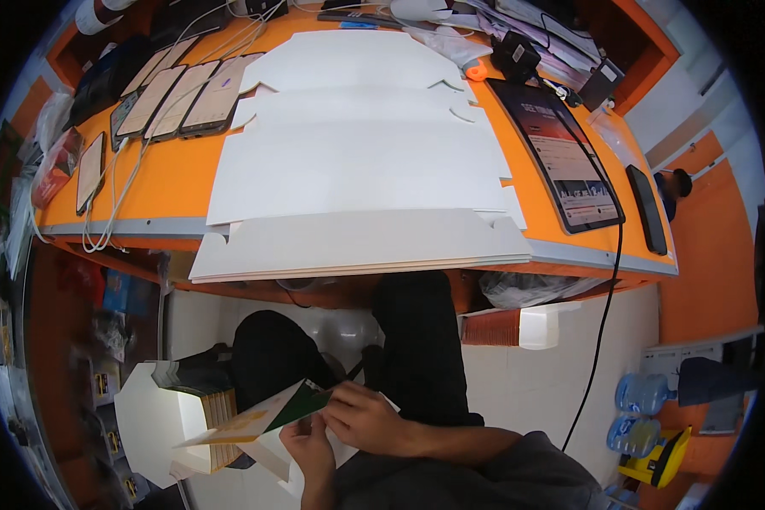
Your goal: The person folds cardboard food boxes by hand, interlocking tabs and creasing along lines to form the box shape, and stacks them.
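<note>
Printed cardboard piece (259, 419): thin, flat-faced, cream to white, with yellow-orange print and a yellow strip along its lower edge; a dark green panel covers the end nearest the hands. Location: in front of the orange desk (166, 200), on the person's side, over the lap and lower than the desktop. The right hand (361, 418) is at the green end, its forearm entering from the right, roughly parallel to the desk's front edge; its fingers are curled and closed narrowly on the card's corner. The left hand (308, 442) rises toward the desk, fingertips up, with its fingers drawn together in a narrow pinch at the card's lower edge; the exact contact of the fingertips is partly hidden. Orientation: the long axis runs obliquely to the desk's front edge. The green end lies nearer the desk; the free, pointed end is directed to the person's left and away from the desk.
</note>
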`<state>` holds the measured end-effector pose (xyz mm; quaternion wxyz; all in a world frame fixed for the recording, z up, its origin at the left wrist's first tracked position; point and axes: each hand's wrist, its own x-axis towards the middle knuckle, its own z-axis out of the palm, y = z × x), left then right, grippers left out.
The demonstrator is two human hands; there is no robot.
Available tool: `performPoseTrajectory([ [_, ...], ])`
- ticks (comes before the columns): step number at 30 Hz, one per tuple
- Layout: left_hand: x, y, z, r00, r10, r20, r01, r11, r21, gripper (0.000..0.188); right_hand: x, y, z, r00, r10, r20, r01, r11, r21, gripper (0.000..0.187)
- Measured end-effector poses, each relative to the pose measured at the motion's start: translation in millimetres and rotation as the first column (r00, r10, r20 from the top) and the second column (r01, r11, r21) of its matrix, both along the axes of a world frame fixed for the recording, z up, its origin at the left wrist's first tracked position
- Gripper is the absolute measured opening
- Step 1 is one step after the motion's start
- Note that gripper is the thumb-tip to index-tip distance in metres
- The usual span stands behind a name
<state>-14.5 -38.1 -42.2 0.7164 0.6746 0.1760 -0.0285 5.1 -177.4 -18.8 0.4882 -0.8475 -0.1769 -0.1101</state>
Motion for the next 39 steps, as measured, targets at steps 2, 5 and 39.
performPoseTrajectory([
  [2, 0, -3, 9, 0.999, 0.028, 0.032, -0.028, 1.000, -0.012, 0.017, -4, 0, 2, 0.997, 0.002, 0.073, 0.004, 0.997, -0.075, 0.026],
  [5, 1, -10, 27, 0.995, 0.050, 0.091, -0.068, 0.976, 0.205, 0.020, -8, 5, 9, 0.987, -0.048, 0.157, 0.061, 0.995, -0.078, 0.033],
  [39, 11, 0, 141, 0.957, 0.120, 0.265, -0.025, 0.942, -0.335, 0.055, 5, -43, 61, 0.810, 0.092, 0.579, -0.083, 0.996, -0.042, 0.033],
])
